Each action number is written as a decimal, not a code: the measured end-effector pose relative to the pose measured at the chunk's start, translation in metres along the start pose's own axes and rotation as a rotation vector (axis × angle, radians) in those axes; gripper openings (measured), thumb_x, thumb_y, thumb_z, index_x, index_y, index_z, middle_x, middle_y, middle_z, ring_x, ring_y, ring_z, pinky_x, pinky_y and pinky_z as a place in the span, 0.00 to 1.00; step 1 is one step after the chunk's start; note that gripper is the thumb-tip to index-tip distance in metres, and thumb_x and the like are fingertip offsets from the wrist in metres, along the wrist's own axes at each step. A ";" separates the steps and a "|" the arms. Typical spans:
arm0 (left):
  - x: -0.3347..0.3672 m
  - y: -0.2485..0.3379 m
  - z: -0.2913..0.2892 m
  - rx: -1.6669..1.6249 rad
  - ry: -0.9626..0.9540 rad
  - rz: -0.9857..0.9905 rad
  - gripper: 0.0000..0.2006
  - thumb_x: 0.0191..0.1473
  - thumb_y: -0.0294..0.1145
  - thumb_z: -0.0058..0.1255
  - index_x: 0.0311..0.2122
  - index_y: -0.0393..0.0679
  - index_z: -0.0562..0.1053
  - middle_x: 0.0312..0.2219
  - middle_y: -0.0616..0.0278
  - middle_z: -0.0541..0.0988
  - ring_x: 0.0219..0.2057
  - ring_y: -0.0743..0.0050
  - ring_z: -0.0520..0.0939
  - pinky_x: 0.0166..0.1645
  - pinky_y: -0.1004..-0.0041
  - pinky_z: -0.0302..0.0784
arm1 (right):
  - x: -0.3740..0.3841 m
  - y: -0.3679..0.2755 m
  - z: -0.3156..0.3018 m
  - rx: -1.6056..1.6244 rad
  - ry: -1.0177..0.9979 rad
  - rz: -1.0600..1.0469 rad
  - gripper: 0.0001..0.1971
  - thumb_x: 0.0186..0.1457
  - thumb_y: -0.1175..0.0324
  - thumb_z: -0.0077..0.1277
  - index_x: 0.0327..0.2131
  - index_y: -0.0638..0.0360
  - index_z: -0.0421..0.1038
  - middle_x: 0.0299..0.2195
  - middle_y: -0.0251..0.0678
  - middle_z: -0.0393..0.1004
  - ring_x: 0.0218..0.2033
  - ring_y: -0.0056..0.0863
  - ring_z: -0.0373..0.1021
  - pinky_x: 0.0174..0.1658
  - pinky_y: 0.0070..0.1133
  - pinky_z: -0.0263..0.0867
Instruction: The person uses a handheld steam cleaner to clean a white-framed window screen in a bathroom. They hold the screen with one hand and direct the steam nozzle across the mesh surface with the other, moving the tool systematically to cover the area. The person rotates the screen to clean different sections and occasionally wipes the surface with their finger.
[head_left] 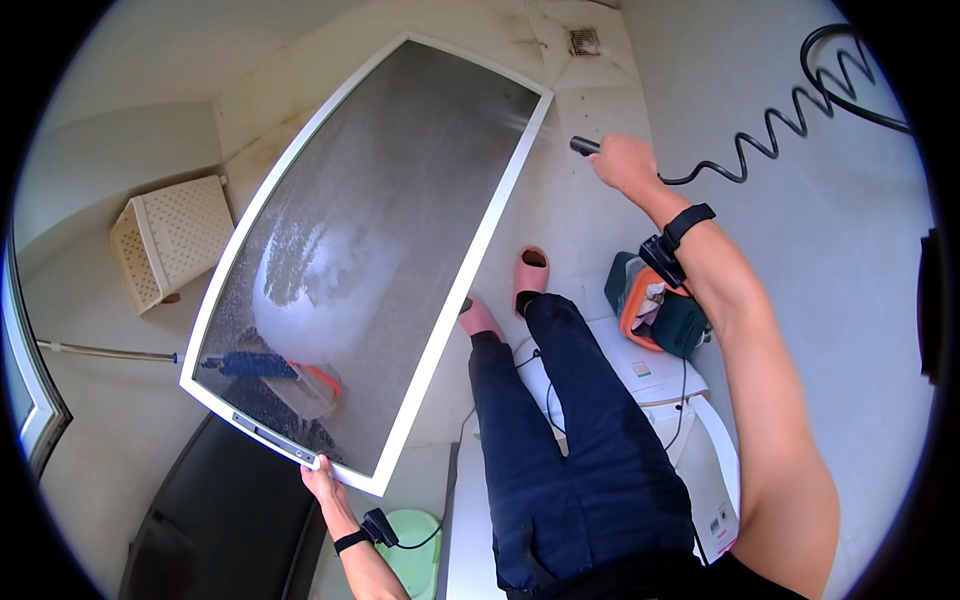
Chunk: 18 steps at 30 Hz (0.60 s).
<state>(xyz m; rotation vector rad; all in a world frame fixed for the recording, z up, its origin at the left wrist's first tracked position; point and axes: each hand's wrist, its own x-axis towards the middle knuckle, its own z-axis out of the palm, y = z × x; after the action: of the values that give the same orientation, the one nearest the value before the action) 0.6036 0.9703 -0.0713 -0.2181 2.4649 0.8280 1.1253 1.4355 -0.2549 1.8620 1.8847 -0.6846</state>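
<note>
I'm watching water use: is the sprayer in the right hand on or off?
On: faint spray streaks run from the black sprayer toward the white-framed screen.

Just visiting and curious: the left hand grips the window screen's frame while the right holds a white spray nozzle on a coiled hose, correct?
Not quite: the head view shows the spray nozzle in the right hand is black, not white. The rest stands.
</note>
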 end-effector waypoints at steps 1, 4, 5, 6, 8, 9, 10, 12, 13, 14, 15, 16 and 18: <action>0.003 -0.003 -0.003 -0.002 -0.009 0.005 0.11 0.49 0.14 0.46 0.38 0.39 0.65 0.28 0.63 0.72 0.29 0.75 0.74 0.36 0.76 0.72 | -0.004 -0.001 0.000 -0.041 -0.010 -0.032 0.14 0.45 0.65 0.44 0.32 0.62 0.74 0.32 0.47 0.75 0.35 0.45 0.72 0.38 0.34 0.68; 0.010 -0.002 -0.001 -0.006 -0.027 0.016 0.12 0.49 0.14 0.46 0.39 0.39 0.65 0.28 0.64 0.72 0.29 0.75 0.74 0.36 0.76 0.72 | 0.004 0.005 -0.002 0.059 0.001 0.052 0.14 0.45 0.66 0.44 0.32 0.62 0.74 0.32 0.47 0.75 0.35 0.45 0.72 0.39 0.34 0.67; 0.008 -0.001 0.000 -0.003 -0.024 0.014 0.12 0.49 0.14 0.46 0.39 0.39 0.65 0.28 0.64 0.72 0.29 0.75 0.74 0.36 0.76 0.72 | 0.006 0.004 -0.003 0.028 -0.012 0.016 0.14 0.44 0.66 0.44 0.32 0.62 0.74 0.32 0.47 0.75 0.35 0.45 0.72 0.39 0.34 0.67; 0.003 -0.001 -0.001 0.003 -0.017 0.006 0.12 0.49 0.14 0.46 0.39 0.39 0.65 0.28 0.64 0.72 0.29 0.75 0.73 0.36 0.76 0.71 | 0.003 0.002 -0.004 -0.005 -0.031 -0.021 0.14 0.44 0.66 0.44 0.32 0.62 0.74 0.33 0.48 0.75 0.36 0.45 0.72 0.39 0.34 0.67; 0.006 -0.005 -0.004 -0.005 -0.019 0.020 0.11 0.49 0.14 0.45 0.39 0.39 0.65 0.28 0.64 0.72 0.29 0.75 0.73 0.36 0.76 0.71 | 0.002 0.003 -0.005 -0.019 -0.038 -0.019 0.14 0.44 0.67 0.43 0.32 0.62 0.74 0.33 0.48 0.75 0.36 0.45 0.72 0.39 0.35 0.67; 0.007 -0.003 0.000 -0.014 -0.024 0.031 0.11 0.49 0.14 0.45 0.39 0.39 0.65 0.28 0.64 0.72 0.29 0.75 0.73 0.36 0.76 0.71 | 0.010 0.009 -0.007 0.002 -0.019 0.023 0.14 0.44 0.67 0.43 0.32 0.62 0.74 0.33 0.48 0.75 0.36 0.45 0.72 0.39 0.34 0.67; 0.006 -0.001 0.001 -0.015 -0.020 0.027 0.11 0.49 0.14 0.45 0.39 0.39 0.65 0.28 0.64 0.72 0.28 0.75 0.73 0.36 0.76 0.71 | 0.016 0.013 -0.009 0.022 0.000 0.064 0.14 0.44 0.66 0.43 0.32 0.62 0.74 0.33 0.48 0.75 0.36 0.45 0.72 0.39 0.34 0.67; 0.000 0.002 0.001 -0.019 -0.009 0.016 0.11 0.49 0.14 0.45 0.38 0.39 0.65 0.28 0.64 0.72 0.28 0.75 0.73 0.36 0.76 0.71 | 0.021 0.016 -0.011 0.036 0.011 0.095 0.14 0.44 0.66 0.43 0.32 0.62 0.74 0.33 0.48 0.75 0.36 0.45 0.72 0.38 0.34 0.67; 0.000 -0.001 -0.001 -0.025 -0.008 0.014 0.11 0.49 0.14 0.45 0.38 0.39 0.65 0.28 0.64 0.72 0.28 0.75 0.73 0.36 0.76 0.71 | 0.022 0.016 -0.012 0.042 0.015 0.109 0.14 0.44 0.66 0.43 0.32 0.62 0.74 0.33 0.48 0.75 0.36 0.46 0.72 0.38 0.34 0.67; 0.001 -0.004 -0.004 -0.031 -0.006 0.013 0.11 0.49 0.13 0.45 0.38 0.39 0.65 0.28 0.64 0.72 0.28 0.75 0.73 0.36 0.76 0.71 | 0.024 0.012 -0.013 0.066 0.034 0.100 0.14 0.44 0.66 0.43 0.32 0.62 0.74 0.33 0.48 0.75 0.36 0.46 0.72 0.38 0.34 0.67; 0.001 -0.005 -0.004 -0.038 -0.005 0.013 0.11 0.49 0.13 0.45 0.38 0.39 0.65 0.28 0.64 0.73 0.28 0.75 0.73 0.36 0.76 0.71 | 0.024 -0.002 -0.021 0.091 0.055 0.093 0.15 0.44 0.65 0.43 0.32 0.62 0.74 0.34 0.48 0.75 0.36 0.46 0.72 0.38 0.34 0.67; 0.003 -0.003 0.000 -0.040 -0.013 0.016 0.11 0.49 0.13 0.45 0.38 0.39 0.65 0.27 0.64 0.73 0.28 0.75 0.73 0.36 0.76 0.71 | 0.024 -0.013 -0.027 0.120 0.078 0.094 0.15 0.44 0.65 0.43 0.33 0.62 0.74 0.34 0.48 0.75 0.36 0.46 0.72 0.38 0.34 0.67; 0.001 0.001 0.004 -0.043 -0.021 0.020 0.11 0.49 0.14 0.45 0.38 0.39 0.65 0.27 0.64 0.73 0.28 0.75 0.73 0.36 0.76 0.71 | 0.032 -0.036 -0.037 0.172 0.108 0.099 0.15 0.44 0.65 0.43 0.33 0.62 0.74 0.34 0.49 0.74 0.36 0.46 0.72 0.38 0.34 0.67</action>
<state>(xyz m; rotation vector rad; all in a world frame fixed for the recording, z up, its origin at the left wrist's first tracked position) 0.6039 0.9737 -0.0737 -0.2003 2.4350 0.8884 1.0908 1.4837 -0.2420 2.1235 1.8339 -0.7472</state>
